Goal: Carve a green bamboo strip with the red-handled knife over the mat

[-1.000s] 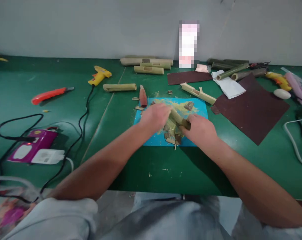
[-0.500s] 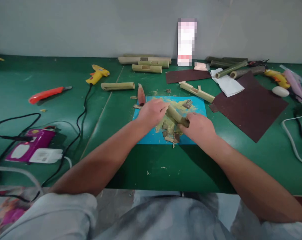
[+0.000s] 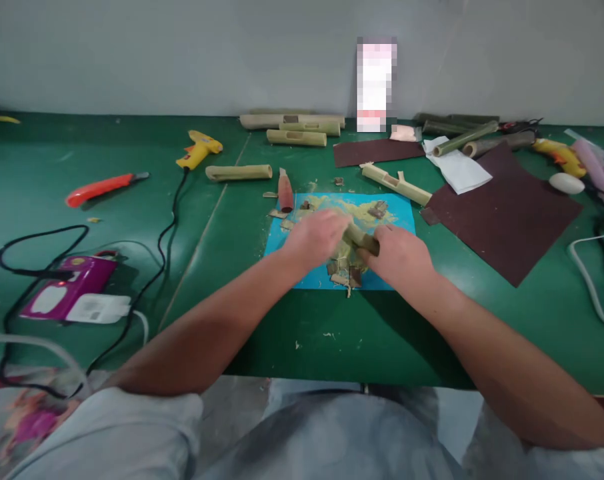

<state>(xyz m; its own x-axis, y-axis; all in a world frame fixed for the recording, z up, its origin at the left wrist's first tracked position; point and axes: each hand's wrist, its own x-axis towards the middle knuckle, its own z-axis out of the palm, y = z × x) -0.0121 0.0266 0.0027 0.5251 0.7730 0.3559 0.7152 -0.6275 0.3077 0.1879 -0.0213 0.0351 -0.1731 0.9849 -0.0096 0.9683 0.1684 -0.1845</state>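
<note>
My right hand (image 3: 403,255) is wrapped round the near right end of a short green bamboo tube (image 3: 361,237), held tilted just above a blue sheet (image 3: 282,257). At the tube's other end, my left hand (image 3: 319,235) has its fingers closed against the bamboo. Those fingers are smeared by motion, and anything pinched in them is hidden. Yellowish dust (image 3: 327,200) and several bamboo chips (image 3: 355,275) lie on the sheet around the tube. A reddish, pointed piece (image 3: 285,192) rests at the sheet's upper left corner.
Notched bamboo pieces (image 3: 296,138) lie along the wall, another (image 3: 396,184) behind the sheet. Dark brown sheets (image 3: 507,220) spread to the right. On the left are a yellow glue gun (image 3: 198,149), a red-handled cutter (image 3: 102,189) and a purple power strip (image 3: 67,287) with cables.
My left hand has slid right and slightly toward me along the bamboo tube, uncovering chips on the sheet behind it. My right hand keeps its grip. The whole view has shifted slightly.
</note>
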